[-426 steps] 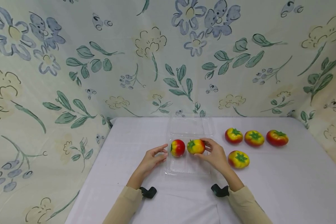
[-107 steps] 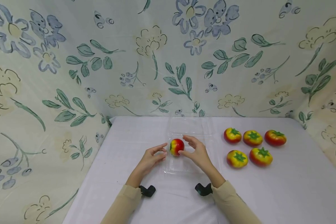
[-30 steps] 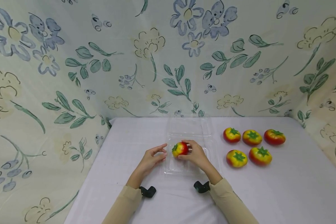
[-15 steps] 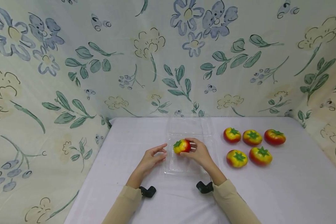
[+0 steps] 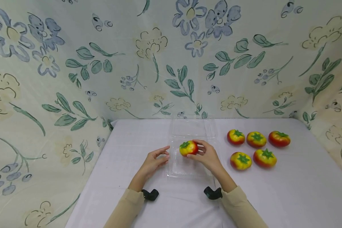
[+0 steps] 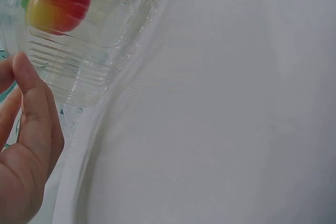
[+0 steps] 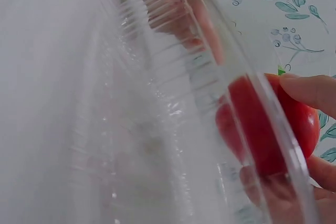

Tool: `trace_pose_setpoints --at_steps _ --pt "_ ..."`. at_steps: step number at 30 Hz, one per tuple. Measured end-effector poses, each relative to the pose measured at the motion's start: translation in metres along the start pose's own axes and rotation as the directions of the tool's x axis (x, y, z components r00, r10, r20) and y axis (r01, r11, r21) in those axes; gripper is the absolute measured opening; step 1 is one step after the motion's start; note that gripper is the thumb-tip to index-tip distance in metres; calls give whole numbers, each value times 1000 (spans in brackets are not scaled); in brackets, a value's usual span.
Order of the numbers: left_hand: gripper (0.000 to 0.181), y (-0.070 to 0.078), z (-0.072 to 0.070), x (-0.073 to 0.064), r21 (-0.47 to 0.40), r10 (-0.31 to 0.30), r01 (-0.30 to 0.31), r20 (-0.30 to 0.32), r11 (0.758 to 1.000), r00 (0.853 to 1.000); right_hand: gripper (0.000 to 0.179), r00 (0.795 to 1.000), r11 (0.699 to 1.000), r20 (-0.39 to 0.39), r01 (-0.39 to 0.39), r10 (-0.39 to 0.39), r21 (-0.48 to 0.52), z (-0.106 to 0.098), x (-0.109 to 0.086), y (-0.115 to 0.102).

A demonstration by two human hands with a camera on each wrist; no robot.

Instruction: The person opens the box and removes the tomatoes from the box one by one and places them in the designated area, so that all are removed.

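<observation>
A red-and-yellow tomato [image 5: 186,148] with a green leafy top is gripped in my right hand [image 5: 209,156], the thumb in front and the fingers behind. It is over the base of a clear plastic clamshell container [image 5: 185,171], whose lid lies open at the back. In the right wrist view, the container wall covers part of the tomato [image 7: 302,124]. My left hand [image 5: 154,161] stays at the container's left side, its fairly straight fingers touching the wall. The left wrist view has the fingertips right at the clear wall [image 6: 73,72].
Several more tomatoes stand to the right on the white cloth: three along the back, [image 5: 236,137] being the left one, and two in front. A floral curtain [image 5: 185,79] hangs behind the table. Black wrist cameras are strapped under both sleeves.
My right hand has taken hold of the container's tomato, lifted it a little and shifted it rightward, its green top turning up. Earlier, another tomato went to the right-hand group. My left hand is unmoved.
</observation>
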State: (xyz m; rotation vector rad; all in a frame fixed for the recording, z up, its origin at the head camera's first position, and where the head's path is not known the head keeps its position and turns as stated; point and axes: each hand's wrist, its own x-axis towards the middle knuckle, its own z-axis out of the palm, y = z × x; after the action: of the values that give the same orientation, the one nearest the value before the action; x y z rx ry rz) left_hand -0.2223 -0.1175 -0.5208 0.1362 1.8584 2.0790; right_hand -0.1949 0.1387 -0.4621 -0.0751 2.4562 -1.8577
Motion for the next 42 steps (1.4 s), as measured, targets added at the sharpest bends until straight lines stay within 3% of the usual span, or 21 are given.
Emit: trace_pose_setpoints --at_steps 4,6,11,42 --pt "53 -1 0 0 -8 7 -7 -2 1000 1000 69 1000 1000 11 -2 2 31 -7 -4 -2" --pt "52 -1 0 0 -6 10 -10 -5 1000 1000 71 1000 999 9 4 -5 52 -9 0 10" --pt "50 -1 0 -1 -9 8 -8 -9 1000 1000 70 1000 996 11 27 -28 89 -17 1 15" --pt "51 -1 -2 0 2 12 -12 3 1000 1000 69 997 995 -60 50 -45 88 -59 -12 21"
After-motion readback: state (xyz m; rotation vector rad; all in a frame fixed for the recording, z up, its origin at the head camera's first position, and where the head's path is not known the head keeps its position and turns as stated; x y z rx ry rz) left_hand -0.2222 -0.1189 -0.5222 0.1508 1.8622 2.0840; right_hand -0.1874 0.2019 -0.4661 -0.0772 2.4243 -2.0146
